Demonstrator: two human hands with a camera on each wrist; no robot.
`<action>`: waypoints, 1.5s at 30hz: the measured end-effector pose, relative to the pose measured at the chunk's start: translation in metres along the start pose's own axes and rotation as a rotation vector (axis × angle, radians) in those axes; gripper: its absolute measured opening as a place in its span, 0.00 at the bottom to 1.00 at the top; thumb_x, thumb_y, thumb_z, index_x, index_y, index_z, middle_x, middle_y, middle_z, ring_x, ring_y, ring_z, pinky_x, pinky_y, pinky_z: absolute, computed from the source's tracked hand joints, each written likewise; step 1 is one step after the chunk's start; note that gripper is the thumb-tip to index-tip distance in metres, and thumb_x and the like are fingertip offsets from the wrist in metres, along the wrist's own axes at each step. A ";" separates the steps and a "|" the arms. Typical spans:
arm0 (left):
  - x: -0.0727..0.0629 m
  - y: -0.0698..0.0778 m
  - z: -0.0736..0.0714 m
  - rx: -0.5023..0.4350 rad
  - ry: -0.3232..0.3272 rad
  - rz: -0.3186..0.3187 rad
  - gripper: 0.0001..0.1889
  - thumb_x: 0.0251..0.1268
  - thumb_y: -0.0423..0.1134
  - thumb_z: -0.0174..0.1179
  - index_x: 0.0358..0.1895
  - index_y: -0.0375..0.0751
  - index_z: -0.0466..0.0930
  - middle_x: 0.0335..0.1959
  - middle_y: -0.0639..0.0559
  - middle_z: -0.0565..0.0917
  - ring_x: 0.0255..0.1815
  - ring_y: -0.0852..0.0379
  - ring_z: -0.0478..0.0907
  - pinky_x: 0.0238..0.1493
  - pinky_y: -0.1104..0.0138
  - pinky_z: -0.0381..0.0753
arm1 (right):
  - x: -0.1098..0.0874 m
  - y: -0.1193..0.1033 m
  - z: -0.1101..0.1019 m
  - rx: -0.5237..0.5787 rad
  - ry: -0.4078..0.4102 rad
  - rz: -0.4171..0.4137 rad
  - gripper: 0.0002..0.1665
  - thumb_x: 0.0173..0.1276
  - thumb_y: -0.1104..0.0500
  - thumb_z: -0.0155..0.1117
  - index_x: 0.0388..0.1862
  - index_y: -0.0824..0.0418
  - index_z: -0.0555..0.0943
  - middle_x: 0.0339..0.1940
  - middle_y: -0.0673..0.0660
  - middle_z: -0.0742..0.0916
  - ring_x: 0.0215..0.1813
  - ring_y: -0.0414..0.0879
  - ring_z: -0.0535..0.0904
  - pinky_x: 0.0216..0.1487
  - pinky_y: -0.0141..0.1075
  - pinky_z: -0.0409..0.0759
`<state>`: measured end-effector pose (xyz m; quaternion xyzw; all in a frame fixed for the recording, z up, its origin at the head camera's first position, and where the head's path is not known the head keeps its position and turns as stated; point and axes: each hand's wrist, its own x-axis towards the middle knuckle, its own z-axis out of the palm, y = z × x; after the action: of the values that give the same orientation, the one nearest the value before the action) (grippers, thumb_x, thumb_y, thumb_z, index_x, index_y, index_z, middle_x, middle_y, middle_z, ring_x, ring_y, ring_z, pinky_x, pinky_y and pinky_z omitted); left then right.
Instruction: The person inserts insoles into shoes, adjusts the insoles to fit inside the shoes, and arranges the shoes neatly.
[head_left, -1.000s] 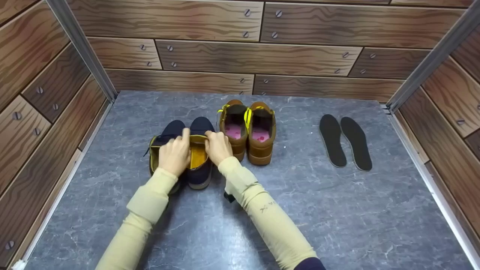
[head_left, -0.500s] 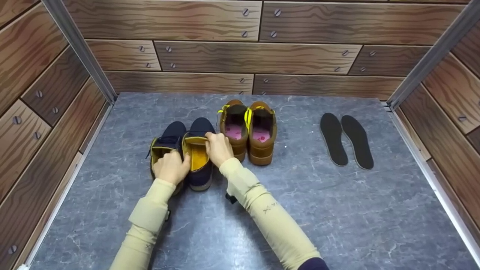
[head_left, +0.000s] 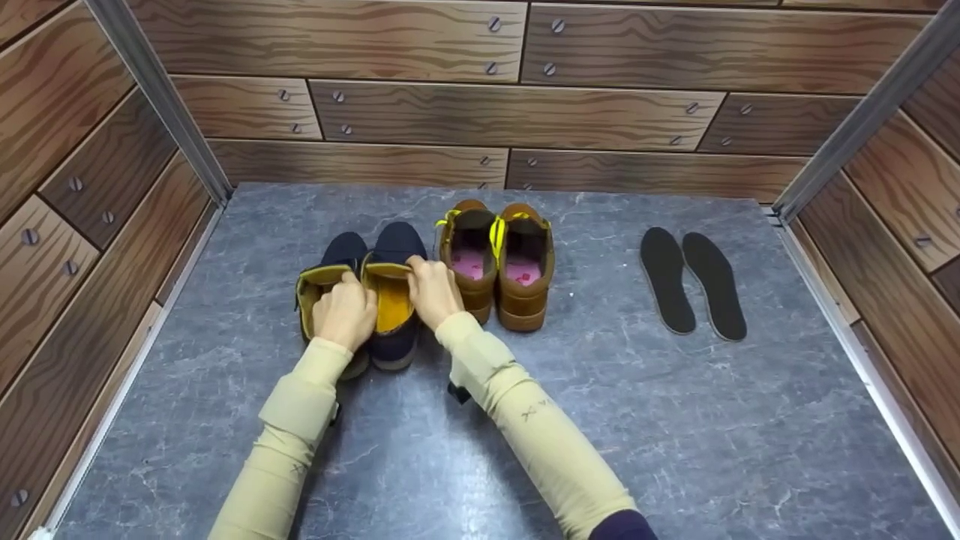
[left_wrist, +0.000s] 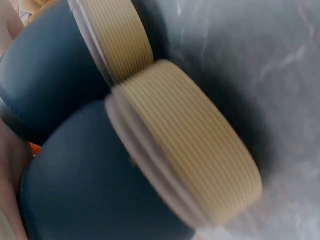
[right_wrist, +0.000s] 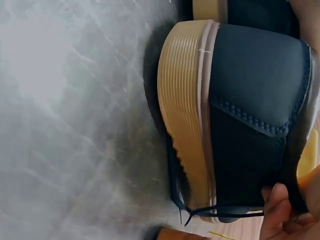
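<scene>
A pair of navy lace-up shoes with yellow lining stands side by side at the left in the head view, toes facing away. The left navy shoe (head_left: 345, 248) is gripped by my left hand (head_left: 343, 313), whose fingers reach into its opening beside the raised tongue. My right hand (head_left: 435, 291) holds the right navy shoe (head_left: 397, 238) at the right edge of its opening; the right wrist view shows its fingertips (right_wrist: 278, 202) on the collar. A yellow insole (head_left: 392, 304) lies inside that right shoe. Tan ribbed soles (left_wrist: 195, 150) fill the left wrist view.
Just right of the navy pair stand brown shoes (head_left: 523, 304) with yellow laces and pink insoles. Two loose dark insoles (head_left: 667, 281) lie on the grey floor (head_left: 600, 420) farther right. Wood-patterned walls (head_left: 420, 112) enclose the floor at the back and sides.
My left hand has gone from the inner edge of the right navy shoe to the left one. Both navy shoes have shifted slightly away from me; my right hand keeps its hold.
</scene>
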<state>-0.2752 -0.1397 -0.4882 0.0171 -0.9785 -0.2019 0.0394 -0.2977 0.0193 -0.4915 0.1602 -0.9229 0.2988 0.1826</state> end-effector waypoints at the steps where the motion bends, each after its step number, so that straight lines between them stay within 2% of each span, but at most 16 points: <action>1: 0.002 0.000 -0.001 0.005 0.007 0.011 0.25 0.78 0.44 0.44 0.60 0.22 0.72 0.45 0.25 0.88 0.44 0.26 0.87 0.46 0.39 0.84 | 0.003 0.000 -0.001 -0.002 0.002 -0.001 0.09 0.76 0.65 0.62 0.49 0.67 0.86 0.40 0.65 0.93 0.42 0.63 0.91 0.44 0.51 0.89; 6: 0.013 0.003 -0.002 0.015 0.015 0.047 0.25 0.78 0.45 0.43 0.58 0.23 0.73 0.45 0.26 0.87 0.44 0.27 0.87 0.47 0.39 0.85 | 0.014 0.000 -0.006 -0.017 -0.019 0.037 0.10 0.77 0.65 0.61 0.50 0.66 0.87 0.41 0.66 0.93 0.43 0.64 0.91 0.45 0.52 0.90; 12: 0.020 0.006 0.003 0.030 -0.020 0.043 0.26 0.79 0.45 0.43 0.62 0.22 0.71 0.48 0.26 0.87 0.46 0.27 0.87 0.48 0.40 0.85 | 0.015 0.005 -0.005 -0.031 -0.069 0.113 0.11 0.77 0.63 0.62 0.52 0.65 0.86 0.45 0.67 0.93 0.46 0.65 0.91 0.47 0.54 0.89; 16: 0.022 0.008 0.003 0.031 -0.056 0.026 0.26 0.79 0.47 0.44 0.60 0.23 0.73 0.49 0.26 0.88 0.47 0.28 0.88 0.49 0.40 0.85 | 0.016 0.006 -0.008 -0.025 -0.098 0.132 0.12 0.79 0.61 0.61 0.55 0.64 0.84 0.48 0.68 0.92 0.47 0.66 0.91 0.48 0.55 0.89; 18: 0.023 0.009 0.000 0.042 -0.067 0.019 0.25 0.78 0.48 0.45 0.55 0.24 0.77 0.49 0.27 0.88 0.46 0.28 0.88 0.48 0.40 0.86 | 0.017 0.006 -0.013 -0.021 -0.132 0.125 0.15 0.80 0.59 0.60 0.59 0.64 0.82 0.49 0.69 0.92 0.49 0.66 0.91 0.49 0.55 0.89; 21: 0.019 0.011 -0.008 0.088 -0.072 0.013 0.25 0.78 0.50 0.47 0.43 0.28 0.83 0.47 0.28 0.89 0.45 0.29 0.89 0.45 0.41 0.87 | 0.019 0.004 -0.029 0.001 -0.209 0.115 0.20 0.80 0.58 0.60 0.66 0.63 0.78 0.54 0.73 0.90 0.52 0.68 0.90 0.54 0.56 0.88; 23: 0.012 0.016 -0.016 0.124 -0.045 0.020 0.25 0.78 0.50 0.49 0.36 0.29 0.85 0.45 0.28 0.90 0.42 0.30 0.89 0.42 0.41 0.87 | 0.020 0.004 -0.044 0.009 -0.239 0.096 0.23 0.79 0.58 0.60 0.69 0.63 0.77 0.54 0.73 0.89 0.50 0.67 0.90 0.53 0.55 0.89; 25: 0.003 0.024 -0.024 0.153 0.002 0.038 0.24 0.77 0.49 0.52 0.34 0.30 0.86 0.42 0.29 0.90 0.40 0.31 0.90 0.39 0.41 0.87 | 0.021 0.005 -0.060 0.044 -0.251 0.085 0.22 0.78 0.59 0.60 0.67 0.65 0.79 0.54 0.71 0.90 0.46 0.65 0.90 0.50 0.53 0.89; 29: -0.013 0.051 -0.032 0.147 0.132 0.161 0.22 0.74 0.48 0.58 0.35 0.29 0.85 0.34 0.31 0.90 0.33 0.32 0.89 0.31 0.43 0.87 | 0.024 0.019 -0.093 0.074 -0.173 0.077 0.16 0.76 0.61 0.59 0.57 0.66 0.85 0.50 0.67 0.92 0.40 0.59 0.90 0.47 0.48 0.89; 32: -0.019 0.074 -0.027 0.125 0.206 0.321 0.18 0.71 0.48 0.62 0.38 0.31 0.83 0.33 0.34 0.88 0.27 0.35 0.87 0.26 0.46 0.86 | 0.025 0.036 -0.111 0.036 -0.085 0.068 0.14 0.74 0.62 0.61 0.50 0.67 0.88 0.48 0.66 0.92 0.45 0.60 0.90 0.51 0.50 0.88; 35: -0.019 0.094 -0.015 0.106 0.233 0.471 0.17 0.69 0.46 0.64 0.44 0.32 0.80 0.39 0.36 0.85 0.24 0.40 0.85 0.23 0.50 0.85 | 0.023 0.055 -0.124 -0.019 -0.012 0.056 0.11 0.71 0.62 0.62 0.42 0.66 0.88 0.43 0.65 0.93 0.46 0.63 0.89 0.50 0.53 0.87; 37: -0.017 0.105 -0.005 0.099 0.240 0.542 0.16 0.68 0.44 0.65 0.46 0.32 0.78 0.45 0.37 0.83 0.23 0.42 0.85 0.22 0.52 0.85 | 0.020 0.066 -0.129 -0.040 0.014 0.057 0.10 0.70 0.62 0.63 0.39 0.66 0.88 0.40 0.66 0.92 0.44 0.64 0.89 0.49 0.55 0.87; 40: -0.012 0.117 0.011 0.107 0.249 0.583 0.18 0.65 0.42 0.68 0.48 0.32 0.76 0.50 0.37 0.81 0.23 0.43 0.85 0.22 0.52 0.86 | 0.011 0.080 -0.134 -0.054 0.009 0.082 0.09 0.70 0.62 0.63 0.37 0.66 0.87 0.39 0.66 0.92 0.43 0.65 0.88 0.47 0.57 0.86; 45: -0.010 0.122 0.035 0.147 0.246 0.562 0.19 0.63 0.42 0.70 0.48 0.32 0.77 0.48 0.38 0.80 0.25 0.41 0.88 0.24 0.51 0.87 | -0.011 0.091 -0.133 -0.094 -0.129 0.144 0.10 0.70 0.58 0.65 0.42 0.63 0.89 0.42 0.63 0.93 0.44 0.63 0.89 0.47 0.56 0.87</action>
<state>-0.2708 -0.0130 -0.4730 -0.2269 -0.9447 -0.1083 0.2105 -0.2921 0.1726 -0.4404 0.1034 -0.9549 0.2566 0.1083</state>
